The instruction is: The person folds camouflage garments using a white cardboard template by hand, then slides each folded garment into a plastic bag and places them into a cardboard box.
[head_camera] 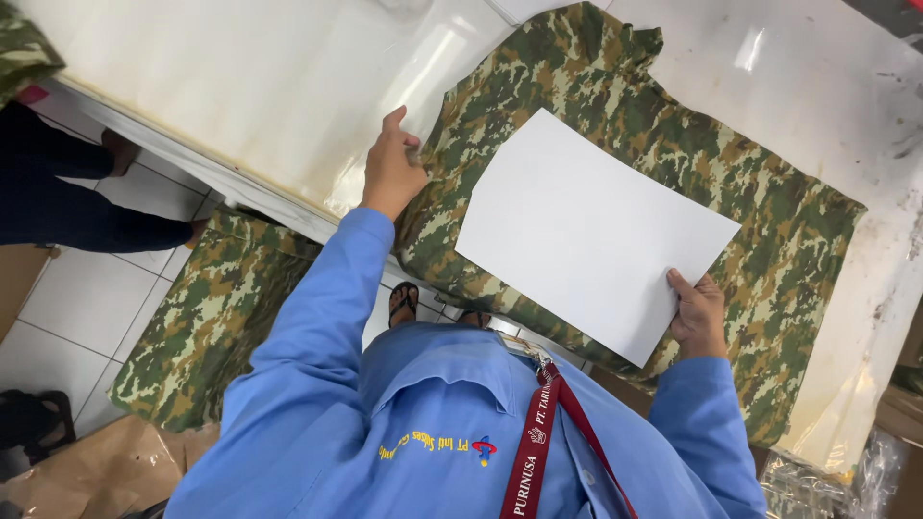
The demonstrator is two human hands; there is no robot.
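Observation:
A camouflage fabric piece (615, 106) in green, brown and tan lies spread on a white table (240, 77). On top of it rests a white rectangular sheet (586, 231), set at an angle. My right hand (699, 317) holds that sheet by its near right corner, thumb on top. My left hand (391, 165) is at the fabric's left edge and pinches it, with the forefinger raised. Both arms wear blue sleeves, and a red lanyard (534, 452) hangs on my chest.
More camouflage fabric (212, 317) lies below the table's left edge, over a tiled floor. Another person's dark-trousered legs (67, 202) stand at the far left. Brown paper (106, 471) lies at the bottom left, and clear plastic bags (827, 481) at the bottom right.

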